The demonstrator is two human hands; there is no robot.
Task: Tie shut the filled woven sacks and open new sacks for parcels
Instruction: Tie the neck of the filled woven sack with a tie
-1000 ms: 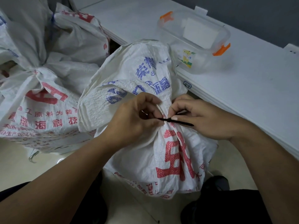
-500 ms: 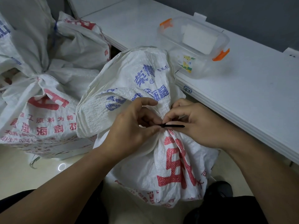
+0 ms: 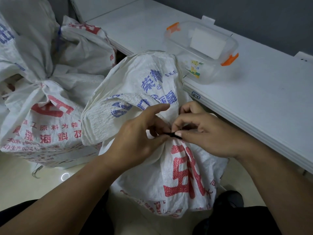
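Observation:
A filled white woven sack [image 3: 177, 168] with red and blue print stands on the floor in front of me, its neck gathered. A thin black tie [image 3: 172, 134] goes round that neck. My left hand [image 3: 140, 134] pinches the tie's left side at the neck, with the index finger stretched out over the sack's folded top. My right hand [image 3: 201, 131] pinches the tie's right end between thumb and fingers. Most of the tie is hidden under my fingers.
Two more white sacks [image 3: 44, 112] stand to the left, the nearer one tied at the neck. A white table [image 3: 254, 92] runs along the right, bearing a clear plastic box [image 3: 203, 53] with orange clips. My dark shoe [image 3: 228, 200] is at the lower right.
The black tie's free tail on the right has shrunk from a long strip to a short stub. My left index finger has lifted and straightened. My right hand has closed in on the neck.

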